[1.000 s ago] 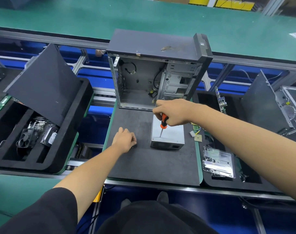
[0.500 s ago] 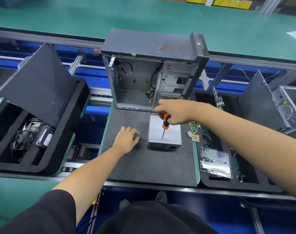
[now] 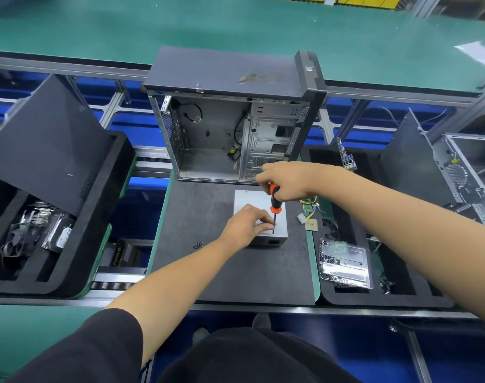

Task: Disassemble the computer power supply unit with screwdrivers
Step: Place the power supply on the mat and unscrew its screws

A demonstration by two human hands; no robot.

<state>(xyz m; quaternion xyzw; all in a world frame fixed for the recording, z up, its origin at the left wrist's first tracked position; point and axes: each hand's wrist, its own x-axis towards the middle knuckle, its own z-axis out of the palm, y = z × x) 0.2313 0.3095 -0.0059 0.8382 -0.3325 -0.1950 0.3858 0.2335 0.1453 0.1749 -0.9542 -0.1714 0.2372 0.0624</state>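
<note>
Power supply (image 3: 259,207) lay mid-bench before the open case (image 3: 230,128). Left hand (image 3: 242,226) had moved onto it, fingers pinching at the tip of the screwdriver (image 3: 274,205); right hand (image 3: 287,181) gripped the handle.

Person, seen from own head: bare forearms, dark clothing.
Left hand (image 3: 242,226) and right hand (image 3: 287,180) ungloved; black short sleeve (image 3: 97,352) covers left upper arm; black garment below.

Silver-grey PSU (image 3: 259,205), orange/blk screwdriver (image 3: 275,201), dk grey mat (image 3: 208,266), green bench (image 3: 236,26).
</note>
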